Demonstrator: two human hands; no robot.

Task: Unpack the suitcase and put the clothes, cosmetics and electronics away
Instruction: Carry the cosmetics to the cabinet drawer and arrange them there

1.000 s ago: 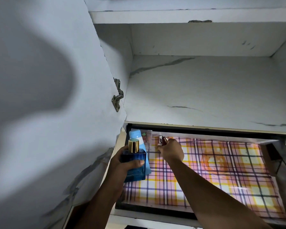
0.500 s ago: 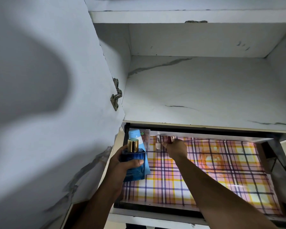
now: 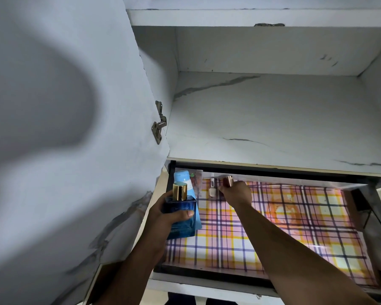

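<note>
Both forearms bare, no sleeves or jewellery.

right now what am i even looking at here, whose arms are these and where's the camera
There is no machine here: the arms belong to a person, and the one camera sits on their head, looking forward and down. They stand at an open white cupboard with a drawer pulled out below its shelf. The drawer has a plaid liner. The left hand grips a blue perfume bottle with a gold cap; a light blue tube shows behind it. The right hand pinches a small item with a rose-gold cap at the drawer's back edge, beside a small pale bottle standing there.
</note>
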